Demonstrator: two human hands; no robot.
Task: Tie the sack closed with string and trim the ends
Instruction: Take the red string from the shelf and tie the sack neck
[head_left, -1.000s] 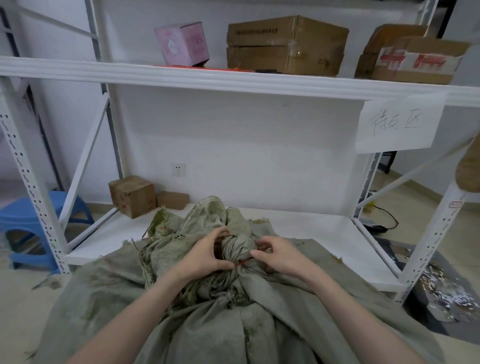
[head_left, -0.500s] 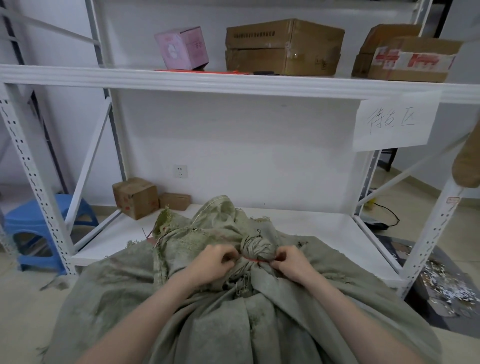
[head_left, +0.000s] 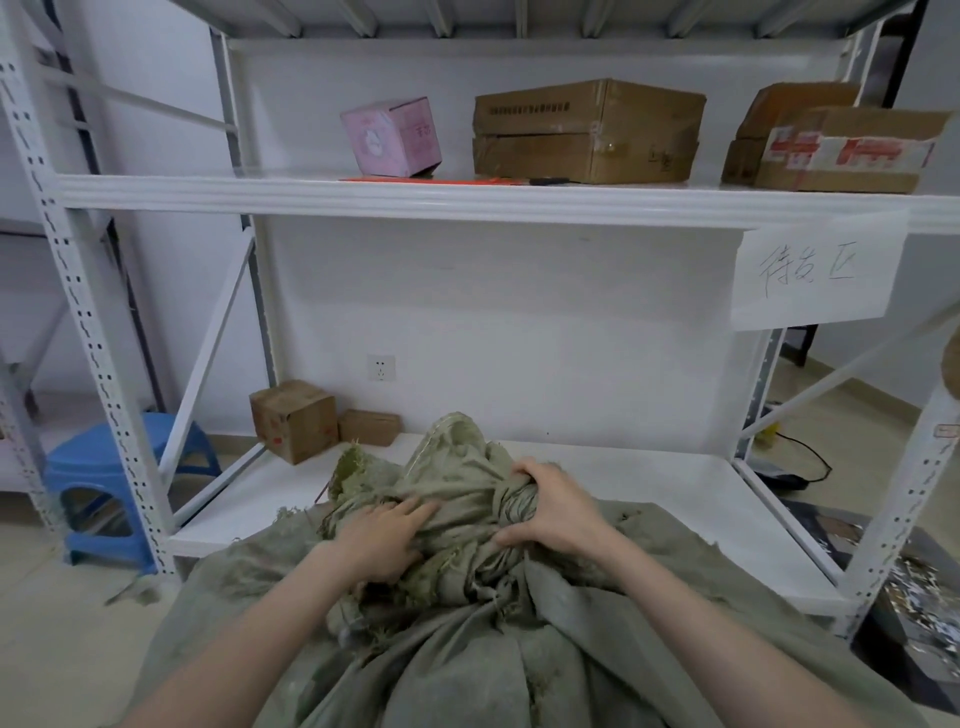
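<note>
Sack: we see the sack slumped below both hands, its gathered neck bunched up between them.
Right hand: our right hand wraps around the twisted neck, fingers curled over the top and thumb underneath; it squeezes the bunch.
Left hand: our left hand lies flat with fingers loosely spread, pressing loose folds just left of the neck; it pinches nothing that we can see.
String: no string visible in this frame; we cannot tell whether it sits under the right palm.
Key relation: the neck's long axis runs up and away from us, leaning slightly left; it lies inside the right grip and just right of the left fingertips. The right hand is nearer.
Step (judgement): we are cinching the mouth; knot and trimming look not yet done.
Risk (judgement): folds under the left hand may spring loose if the pressure lifts.
Surroundings: a shelf stands beyond the hands.
</note>
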